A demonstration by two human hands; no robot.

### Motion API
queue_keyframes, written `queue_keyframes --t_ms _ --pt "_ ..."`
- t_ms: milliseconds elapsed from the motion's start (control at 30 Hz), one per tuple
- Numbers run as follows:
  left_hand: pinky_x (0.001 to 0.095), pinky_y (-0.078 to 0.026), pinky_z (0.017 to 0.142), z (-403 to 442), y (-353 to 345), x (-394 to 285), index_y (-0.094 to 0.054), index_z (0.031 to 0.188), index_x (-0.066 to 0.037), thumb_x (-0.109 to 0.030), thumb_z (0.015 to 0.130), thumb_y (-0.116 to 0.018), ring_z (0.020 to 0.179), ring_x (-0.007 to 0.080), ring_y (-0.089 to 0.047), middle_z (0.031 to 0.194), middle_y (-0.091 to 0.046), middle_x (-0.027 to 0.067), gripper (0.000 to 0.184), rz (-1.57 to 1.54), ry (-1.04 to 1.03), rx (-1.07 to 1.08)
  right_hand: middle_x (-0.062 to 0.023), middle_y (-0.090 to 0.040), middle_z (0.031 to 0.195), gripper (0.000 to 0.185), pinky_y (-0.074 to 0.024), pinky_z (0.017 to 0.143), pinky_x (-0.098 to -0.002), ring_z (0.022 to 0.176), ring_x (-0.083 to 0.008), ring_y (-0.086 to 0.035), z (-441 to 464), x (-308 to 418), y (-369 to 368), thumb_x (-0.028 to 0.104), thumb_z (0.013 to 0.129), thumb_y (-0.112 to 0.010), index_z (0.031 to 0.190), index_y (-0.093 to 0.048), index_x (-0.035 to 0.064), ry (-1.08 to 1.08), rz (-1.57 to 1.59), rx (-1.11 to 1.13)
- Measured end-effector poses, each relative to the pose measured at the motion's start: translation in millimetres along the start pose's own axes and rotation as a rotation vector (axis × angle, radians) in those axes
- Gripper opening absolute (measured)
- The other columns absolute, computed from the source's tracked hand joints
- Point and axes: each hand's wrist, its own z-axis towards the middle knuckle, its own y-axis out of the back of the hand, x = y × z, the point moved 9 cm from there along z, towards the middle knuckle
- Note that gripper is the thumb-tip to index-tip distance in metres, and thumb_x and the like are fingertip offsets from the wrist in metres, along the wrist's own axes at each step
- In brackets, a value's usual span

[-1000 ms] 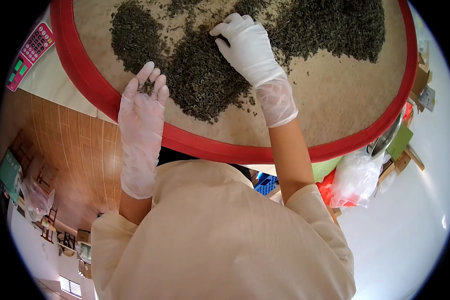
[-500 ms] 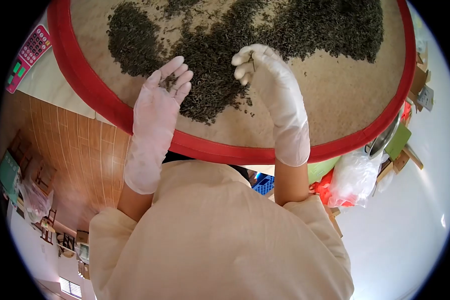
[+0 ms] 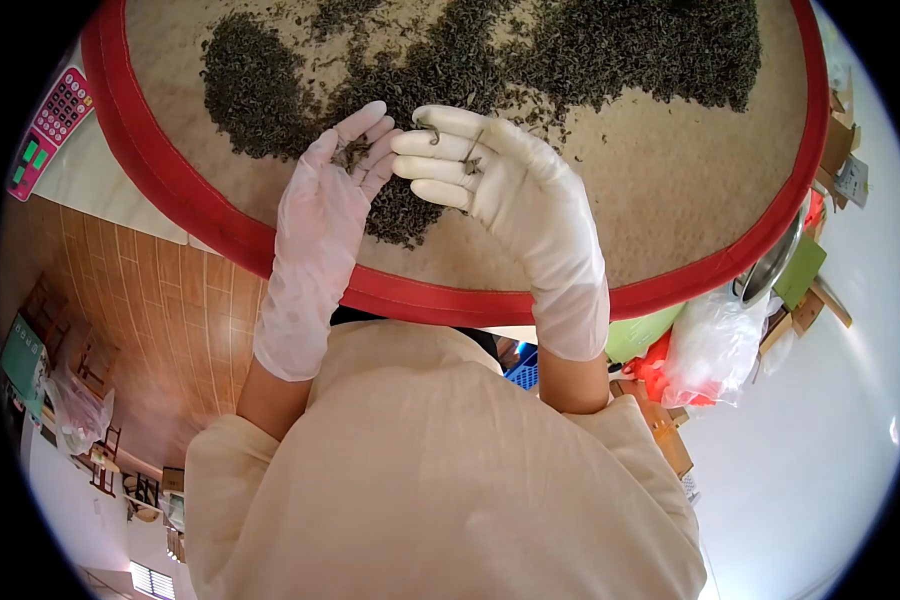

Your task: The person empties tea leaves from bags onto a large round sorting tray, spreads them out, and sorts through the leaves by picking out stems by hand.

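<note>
My left hand [image 3: 320,215], in a thin whitish glove, is cupped palm up around a few dark leaf bits [image 3: 350,153]. Beside it, my right hand [image 3: 505,185], also gloved, is turned palm up with its fingers pointing left, their tips at the left hand's fingers. Thin stems [image 3: 473,150] lie across its fingers and palm. Both hands are above a round tray [image 3: 680,190] with a red cloth rim. Dark, curled dried leaves [image 3: 645,50] lie on the tray in heaps, partly hidden by the hands.
A pink scale [image 3: 60,115] stands at the left on a pale table. To the right are a metal bowl [image 3: 775,262], a clear plastic bag [image 3: 710,345], a green box [image 3: 800,275] and cardboard pieces. A blue crate [image 3: 523,368] shows below the tray.
My right hand has come off the leaf heap, turned palm up and moved left to my left hand. My left hand has moved a little right and stays cupped.
</note>
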Motion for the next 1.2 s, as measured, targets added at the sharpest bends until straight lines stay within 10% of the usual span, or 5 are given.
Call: queue_keyframes --t_ms 533,767,933,1100,1200 --pt "0.0337 -0.043 0.099 -11 17 5 -0.047 0.123 0.007 -0.02 0.098 -0.038 0.114 0.027 -0.051 0.125 -0.05 0.0162 0.038 -0.044 0.057 -0.105 -0.0229 -0.056 0.121 0.04 -0.0495 0.092 -0.0349 0.108 -0.0272 -0.06 -34 15 24 0.012 0.094 -0.051 0.129 -0.044 -0.0062 0.219 -0.303 -0.343" --pt "0.0347 -0.041 0.102 -29 -5 56 -0.047 0.128 0.002 -0.025 0.098 -0.039 0.115 0.0202 -0.053 0.12 -0.056 0.0125 0.041 -0.022 0.372 0.071 -0.0073 -0.065 0.109 0.017 -0.0383 0.102 -0.0358 0.119 -0.0247 -0.052 -48 -21 -44 0.004 0.093 -0.051 0.105 -0.063 0.0024 0.461 -0.797 -0.066" --pt "0.034 -0.042 0.1 -26 -8 51 -0.051 0.124 0.001 -0.025 0.098 -0.039 0.115 0.0206 -0.052 0.119 -0.056 0.0105 0.039 -0.186 0.333 0.103 -0.0121 -0.063 0.115 0.019 -0.0378 0.102 -0.0344 0.125 -0.0243 -0.046 -49 -5 -55 0.006 0.095 -0.049 0.108 -0.062 -0.0002 0.612 -1.049 -0.011" --pt "0.0313 -0.042 0.097 -19 4 39 -0.051 0.122 0.002 -0.027 0.099 -0.037 0.11 0.0205 -0.053 0.117 -0.054 0.0107 0.04 -0.072 0.256 0.045 -0.0059 -0.067 0.104 0.026 -0.0461 0.078 -0.0188 0.087 -0.0058 -0.059 -52 30 9 0.006 0.095 -0.049 0.119 -0.059 -0.0002 0.378 -0.87 -0.624" --pt "0.0313 -0.042 0.097 -16 7 28 -0.05 0.123 0.004 -0.028 0.099 -0.037 0.108 0.0203 -0.053 0.117 -0.054 0.0125 0.042 -0.037 0.212 -0.017 -0.0031 -0.069 0.098 0.027 -0.0469 0.072 -0.0183 0.079 -0.0051 -0.06 -47 28 22 0.006 0.094 -0.051 0.119 -0.059 0.001 0.328 -0.9 -0.562"
